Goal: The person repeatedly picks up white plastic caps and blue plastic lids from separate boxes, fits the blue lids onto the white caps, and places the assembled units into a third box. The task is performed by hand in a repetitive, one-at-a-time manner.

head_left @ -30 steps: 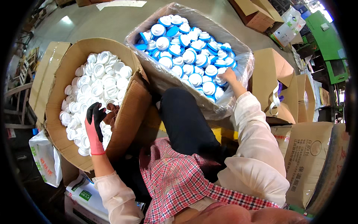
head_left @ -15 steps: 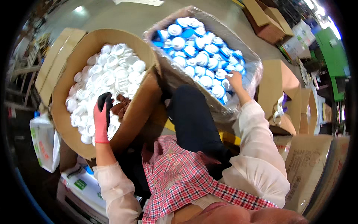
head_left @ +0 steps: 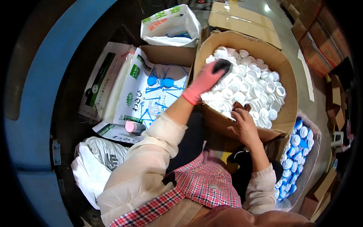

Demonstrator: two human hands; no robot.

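My left hand (head_left: 210,77), in a pink glove with dark fingertips, is over the left side of a cardboard box (head_left: 289,92) full of white plastic caps (head_left: 242,83). Its fingers are curled together; whatever they hold is hidden. My bare right hand (head_left: 244,123) is at the near rim of the same box, thumb apart from the fingers. Those fingertips are at some crumpled brown pieces (head_left: 238,106) lying on the caps; I cannot make out their kind. At the right, a plastic-lined box (head_left: 314,140) holds blue-and-white caps (head_left: 297,151).
Left of the caps, an open carton (head_left: 170,53) contains blue plastic pieces (head_left: 162,85). Behind it stands a white bag (head_left: 174,20); another white bag (head_left: 96,162) lies nearer me. A pink-topped container (head_left: 135,127) is by my left forearm. Blue machinery (head_left: 32,140) borders the far left.
My view has swung left. My right hand has left the blue-and-white caps and come to the brown pieces in the white-cap box. My left hand has shifted to that box's left side.
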